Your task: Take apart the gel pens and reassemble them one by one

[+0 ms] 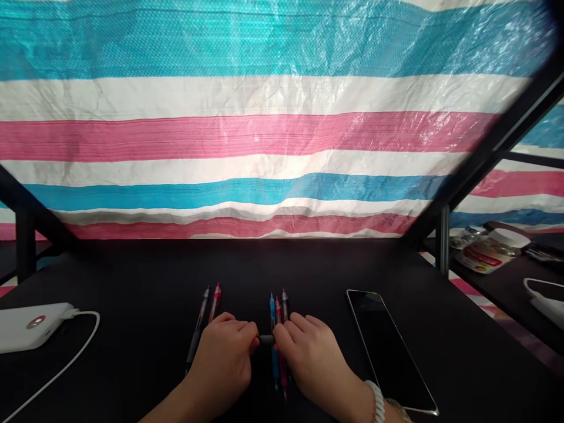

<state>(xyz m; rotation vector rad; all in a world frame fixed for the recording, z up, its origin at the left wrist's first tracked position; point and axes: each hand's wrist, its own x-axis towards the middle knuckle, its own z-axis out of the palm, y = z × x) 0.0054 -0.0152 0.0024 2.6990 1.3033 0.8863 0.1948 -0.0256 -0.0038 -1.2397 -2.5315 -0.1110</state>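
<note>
A striped plastic sheet (247,94) in blue, white and pink fills the upper part of the view, coming down behind the far edge of a black table (145,270). The tabletop spreads across most of the lower view; its right edge slants down and outward, and its near edge is out of sight. A dark metal bar (489,158) rises from each far corner — these bound the space at the sides. Beyond the right edge, across a gap, a second dark surface (480,285) holds a jar (493,249) with a white lid.

Near the middle, the left hand (227,358) and right hand (315,358) face each other, just apart. Both are closed, fingertips pinching opposite ends of a short dark stick, which lies level between them. A white bracelet (376,400) circles the right wrist.

A phone (392,346) lies face up beside the right hand, well inside the right edge. At far left, a white power bank (33,329) runs out of view, its cable (83,349) curving toward the bottom; bare table separates it from the left hand.

Two pens (198,330) lie partly behind the left hand; three more pens (272,314) lie close together under the stick (266,339) — open tabletop stretches from their tips to the far edge.
</note>
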